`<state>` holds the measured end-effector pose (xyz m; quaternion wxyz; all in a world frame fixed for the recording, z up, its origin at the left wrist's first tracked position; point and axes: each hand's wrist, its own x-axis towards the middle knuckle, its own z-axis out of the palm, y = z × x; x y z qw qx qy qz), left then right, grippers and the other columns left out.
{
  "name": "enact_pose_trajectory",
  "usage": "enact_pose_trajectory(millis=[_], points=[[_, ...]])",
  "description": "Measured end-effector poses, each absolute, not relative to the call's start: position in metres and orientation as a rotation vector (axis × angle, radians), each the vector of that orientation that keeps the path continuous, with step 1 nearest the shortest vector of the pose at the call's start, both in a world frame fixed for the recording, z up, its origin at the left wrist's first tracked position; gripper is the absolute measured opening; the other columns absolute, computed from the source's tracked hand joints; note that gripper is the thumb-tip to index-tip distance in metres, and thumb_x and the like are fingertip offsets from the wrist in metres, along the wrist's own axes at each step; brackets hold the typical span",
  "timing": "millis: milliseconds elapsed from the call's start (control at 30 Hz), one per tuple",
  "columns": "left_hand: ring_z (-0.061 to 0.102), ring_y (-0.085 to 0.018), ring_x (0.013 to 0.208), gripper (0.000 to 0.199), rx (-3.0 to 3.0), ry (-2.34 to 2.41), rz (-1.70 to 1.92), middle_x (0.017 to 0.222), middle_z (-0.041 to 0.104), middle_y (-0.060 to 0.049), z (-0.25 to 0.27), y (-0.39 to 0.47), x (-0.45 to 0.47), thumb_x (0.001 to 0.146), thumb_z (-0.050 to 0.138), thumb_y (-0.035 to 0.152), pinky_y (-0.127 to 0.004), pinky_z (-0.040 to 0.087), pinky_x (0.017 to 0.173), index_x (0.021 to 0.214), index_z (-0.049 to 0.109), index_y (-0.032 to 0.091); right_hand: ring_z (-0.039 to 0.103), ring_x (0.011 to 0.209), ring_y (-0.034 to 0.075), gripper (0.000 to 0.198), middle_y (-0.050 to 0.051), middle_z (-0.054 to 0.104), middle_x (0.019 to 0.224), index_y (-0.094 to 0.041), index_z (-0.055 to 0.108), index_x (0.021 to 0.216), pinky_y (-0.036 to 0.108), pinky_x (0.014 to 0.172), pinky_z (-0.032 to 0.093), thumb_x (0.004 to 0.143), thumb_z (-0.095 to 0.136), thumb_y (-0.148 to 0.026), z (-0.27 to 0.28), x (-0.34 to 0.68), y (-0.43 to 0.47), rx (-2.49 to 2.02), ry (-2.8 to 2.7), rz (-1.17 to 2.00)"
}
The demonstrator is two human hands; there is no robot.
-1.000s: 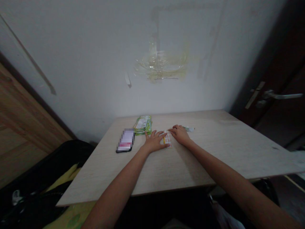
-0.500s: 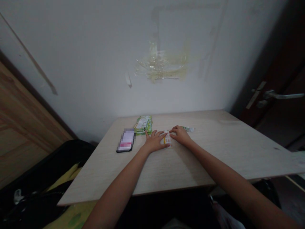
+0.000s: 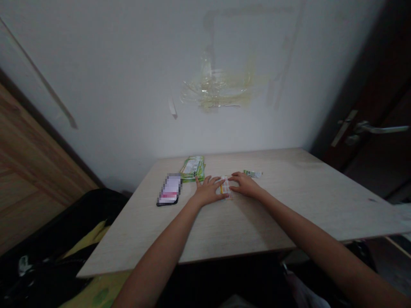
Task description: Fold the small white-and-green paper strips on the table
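A small printed card or packet point(image 3: 226, 187), white with yellow and orange print, lies flat on the table between my hands. My left hand point(image 3: 208, 191) rests over its left side, fingers spread. From the right, my right hand point(image 3: 244, 185) touches the card's upper right edge with its fingertips, the fingers stretched and apart. Just beyond the right hand lies a small white and green tube point(image 3: 253, 174). Past my left fingers sits a stack of green and white packets point(image 3: 193, 167). Left of that hand is a phone point(image 3: 170, 189) with a blurred, lit screen.
The pale wooden table point(image 3: 128, 239) stands against a grey wall point(image 3: 128, 85) with peeling tape point(image 3: 218, 90). At the right is a dark door with a metal handle point(image 3: 382, 128). Dark and yellow bags point(image 3: 93, 235) lie low at the left, beside wooden panelling point(image 3: 28, 171).
My right hand has shifted slightly toward me along the card's right edge, uncovering more of the tube. My left hand stays in place on the card.
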<state>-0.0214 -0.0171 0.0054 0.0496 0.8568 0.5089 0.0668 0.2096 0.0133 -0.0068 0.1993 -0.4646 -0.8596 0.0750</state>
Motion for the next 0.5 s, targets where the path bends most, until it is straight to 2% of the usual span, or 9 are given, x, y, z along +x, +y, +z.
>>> enact_pose_trajectory(millis=[267,500], points=[[0.022,-0.038,0.146,0.074,2.603,1.544,0.22,0.159,0.035,0.001,0.004,-0.018,-0.022,0.085,0.037,0.08,-0.074,-0.002,0.112,0.15,0.033,0.044,0.049,0.131,0.031,0.054,0.019,0.051,0.143,-0.017,0.062,0.133,0.045,0.112,0.037,0.084,0.068,-0.039,-0.002,0.214,0.004,-1.238,-2.477,0.265],[0.023,-0.039,0.146,0.072,2.617,1.549,0.217,0.159,0.035,0.001,0.008,-0.02,-0.022,0.086,0.035,0.078,-0.077,0.0,0.11,0.15,0.033,0.044,0.044,0.136,0.033,0.066,0.016,0.045,0.15,-0.023,0.06,0.136,0.049,0.113,0.034,0.078,0.073,-0.052,-0.005,0.221,0.002,-1.233,-2.492,0.361]])
